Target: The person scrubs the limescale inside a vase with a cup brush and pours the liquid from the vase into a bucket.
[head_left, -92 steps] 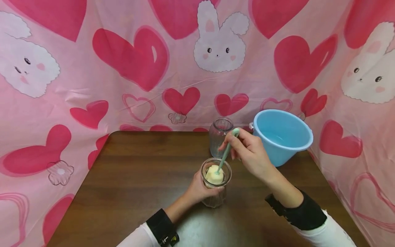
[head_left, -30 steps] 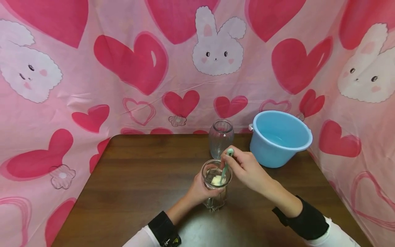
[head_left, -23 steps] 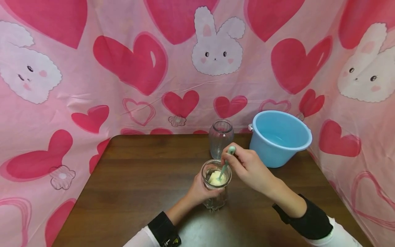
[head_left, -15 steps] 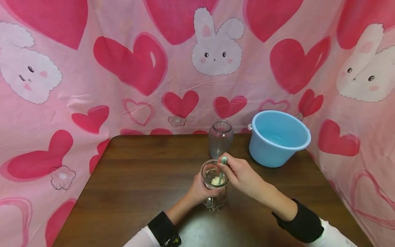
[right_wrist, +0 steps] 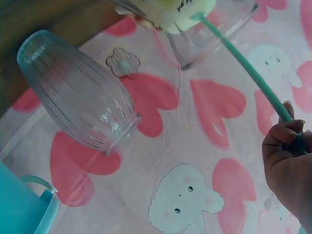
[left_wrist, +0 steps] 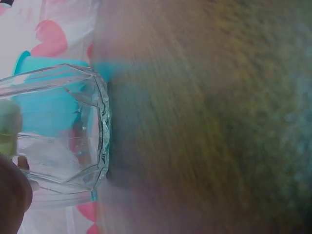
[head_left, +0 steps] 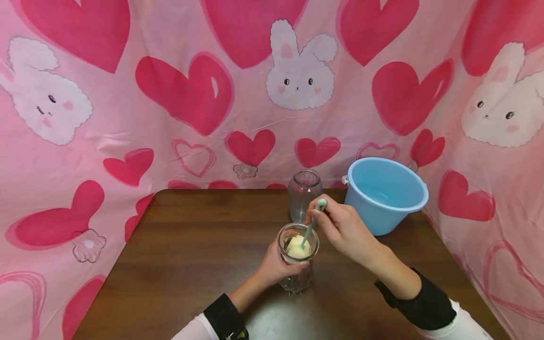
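My left hand [head_left: 278, 265] grips a clear glass jar [head_left: 293, 282] around its side, its mouth facing up. My right hand [head_left: 346, 231] pinches the pale green handle of a sponge bottle brush [head_left: 299, 248], whose cream sponge head is inside the jar just below the rim. In the right wrist view the brush's thin green stem [right_wrist: 248, 70] runs from my curled fingers [right_wrist: 280, 134] to the sponge. The left wrist view shows the jar's faceted base [left_wrist: 103, 126] from the side; whether it touches the tabletop I cannot tell.
Behind the held jar stands a ribbed glass vase [head_left: 302, 198]. A light blue bucket [head_left: 378, 219] sits at the back right of the brown wooden table [head_left: 204, 236]. Pink heart-and-bunny cloth [head_left: 255, 108] hangs along the back and sides.
The brush has gone down into the jar, then up and down in short strokes; its sponge is now higher than half a second ago. My left hand keeps its hold on the jar.
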Demonstrator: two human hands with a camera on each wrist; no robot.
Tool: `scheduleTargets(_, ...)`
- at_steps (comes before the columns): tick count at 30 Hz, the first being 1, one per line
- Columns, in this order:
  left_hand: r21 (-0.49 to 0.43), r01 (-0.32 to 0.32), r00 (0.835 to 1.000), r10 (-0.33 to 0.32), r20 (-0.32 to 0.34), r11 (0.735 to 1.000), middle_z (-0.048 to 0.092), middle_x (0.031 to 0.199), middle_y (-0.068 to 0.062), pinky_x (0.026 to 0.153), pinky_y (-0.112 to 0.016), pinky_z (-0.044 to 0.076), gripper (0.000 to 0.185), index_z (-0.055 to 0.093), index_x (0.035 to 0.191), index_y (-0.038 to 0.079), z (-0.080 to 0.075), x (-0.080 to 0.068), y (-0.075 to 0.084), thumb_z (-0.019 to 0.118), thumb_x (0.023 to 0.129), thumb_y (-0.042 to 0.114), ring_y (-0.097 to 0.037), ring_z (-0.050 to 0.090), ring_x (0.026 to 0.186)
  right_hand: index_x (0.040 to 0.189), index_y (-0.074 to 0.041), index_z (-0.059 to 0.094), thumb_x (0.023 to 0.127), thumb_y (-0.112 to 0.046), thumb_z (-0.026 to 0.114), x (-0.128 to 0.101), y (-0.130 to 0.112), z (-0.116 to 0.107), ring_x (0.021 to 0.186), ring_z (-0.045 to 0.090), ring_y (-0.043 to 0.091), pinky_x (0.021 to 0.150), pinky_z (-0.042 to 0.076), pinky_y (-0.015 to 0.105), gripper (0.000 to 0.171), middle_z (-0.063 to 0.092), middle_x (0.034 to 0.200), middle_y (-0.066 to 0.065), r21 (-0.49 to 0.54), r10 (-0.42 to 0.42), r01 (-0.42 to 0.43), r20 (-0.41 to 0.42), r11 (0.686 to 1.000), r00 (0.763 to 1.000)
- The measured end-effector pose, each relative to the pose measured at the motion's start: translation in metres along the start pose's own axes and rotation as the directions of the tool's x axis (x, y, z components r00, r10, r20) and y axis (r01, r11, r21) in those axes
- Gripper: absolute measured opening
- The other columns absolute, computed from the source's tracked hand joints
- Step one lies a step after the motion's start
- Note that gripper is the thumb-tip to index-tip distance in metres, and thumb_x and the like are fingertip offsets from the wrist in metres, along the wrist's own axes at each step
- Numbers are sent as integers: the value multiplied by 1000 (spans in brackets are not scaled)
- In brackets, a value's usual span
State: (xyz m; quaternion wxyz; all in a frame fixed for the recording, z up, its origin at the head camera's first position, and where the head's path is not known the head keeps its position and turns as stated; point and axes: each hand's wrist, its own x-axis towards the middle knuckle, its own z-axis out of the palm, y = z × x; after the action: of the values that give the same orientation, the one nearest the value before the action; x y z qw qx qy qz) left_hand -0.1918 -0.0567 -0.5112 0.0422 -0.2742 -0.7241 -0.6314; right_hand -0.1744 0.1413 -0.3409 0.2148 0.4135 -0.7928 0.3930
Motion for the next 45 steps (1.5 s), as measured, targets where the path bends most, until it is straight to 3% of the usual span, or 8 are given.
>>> scheduleTargets(13, 7, 2, 1000, -2, -4, 1000, 68, 127, -6, 96, -31, 53, 75, 53, 138, 12, 0, 0, 1, 91, 74, 19, -18, 65, 110, 109, -10, 61, 91, 8, 72, -15, 24, 25, 76, 58, 7, 66, 52, 18, 27, 65, 88, 0, -5, -8, 9, 111, 1000, 994)
scheduleTargets(18, -11, 6, 1000, -6, 5, 1000, 67, 124, -5, 94, -29, 53, 75, 52, 138, 13, 2, 0, -1, 92, 74, 18, -14, 64, 107, 111, -7, 61, 101, -12, 66, -9, 11, 14, 75, 59, 10, 67, 52, 17, 12, 67, 90, 2, 0, -100, 100, 55, 995, 993)
scheduleTargets(21, -26, -13, 1000, 12, -7, 1000, 68, 123, -7, 94, -29, 53, 75, 53, 137, 12, 2, 0, -1, 92, 74, 15, -15, 63, 107, 111, -6, 61, 104, -24, 61, -4, 6, 9, 77, 62, 12, 71, 54, 18, 19, 68, 93, 2, 5, -151, 151, 33, 988, 988)
scheduleTargets(25, -35, 5, 1000, -5, -8, 999, 68, 123, -6, 93, -28, 53, 74, 53, 137, 12, 1, 1, 0, 92, 74, 16, -14, 63, 106, 110, -6, 61, 101, -19, 65, -5, 9, 11, 77, 64, 13, 73, 54, 18, 17, 68, 94, 1, 24, -142, 141, 44, 990, 989)
scheduleTargets(31, -46, 63, 998, -62, 13, 997, 69, 122, -6, 92, -28, 54, 77, 50, 139, 10, 1, 1, 1, 90, 74, 18, -13, 66, 104, 110, -9, 61, 101, -13, 64, -13, 26, 23, 68, 53, 6, 61, 46, 15, 10, 63, 85, 0, 35, -110, 108, 73, 994, 991)
scheduleTargets(35, -46, 62, 998, -61, 11, 997, 69, 122, -6, 93, -28, 54, 76, 51, 139, 10, 2, 1, 1, 90, 74, 19, -13, 66, 105, 110, -9, 61, 101, -14, 64, -13, 24, 21, 69, 54, 6, 63, 47, 14, 11, 63, 86, 0, 30, -121, 119, 72, 992, 990)
scheduleTargets(42, -82, 33, 999, -32, 14, 996, 67, 122, -6, 92, -28, 54, 76, 51, 140, 12, 3, 1, -2, 90, 75, 15, -14, 64, 107, 110, -4, 61, 104, -22, 62, -6, 6, 10, 69, 58, 9, 64, 52, 17, 19, 70, 93, 2, 43, -198, 199, -14, 979, 980)
scheduleTargets(45, -93, 25, 1000, -25, 9, 995, 67, 124, -7, 93, -28, 54, 77, 51, 141, 12, 3, 0, -2, 90, 75, 14, -15, 64, 108, 110, -5, 61, 104, -23, 60, -7, 8, 15, 69, 57, 9, 64, 51, 17, 19, 68, 90, 2, 50, -187, 187, 1, 981, 982)
